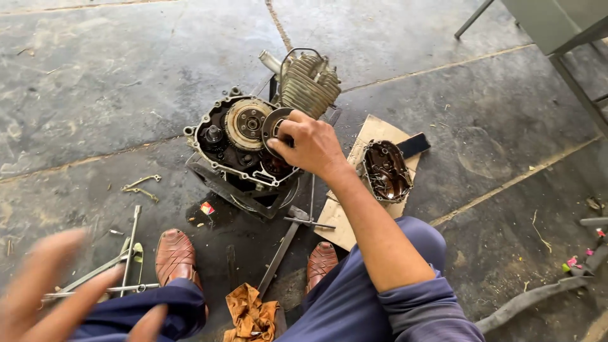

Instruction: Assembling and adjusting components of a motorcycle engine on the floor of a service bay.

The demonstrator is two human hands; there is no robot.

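Observation:
A small engine [253, 136] with its side cover off stands on the concrete floor, its finned cylinder [309, 82] at the top. My right hand [310, 147] grips a round metal disc [273, 123] at the open side, next to the clutch assembly [246, 123]. My left hand [57, 288] is blurred at the lower left, fingers spread, holding nothing, above several long tools [107, 272].
The removed engine cover [386, 171] lies on a piece of cardboard [373, 130] to the right. A T-handle wrench [288, 237], an orange rag [252, 316] and my brown shoes [175, 256] are near my knees. A metal frame [570, 50] stands top right, a hose [538, 294] lower right.

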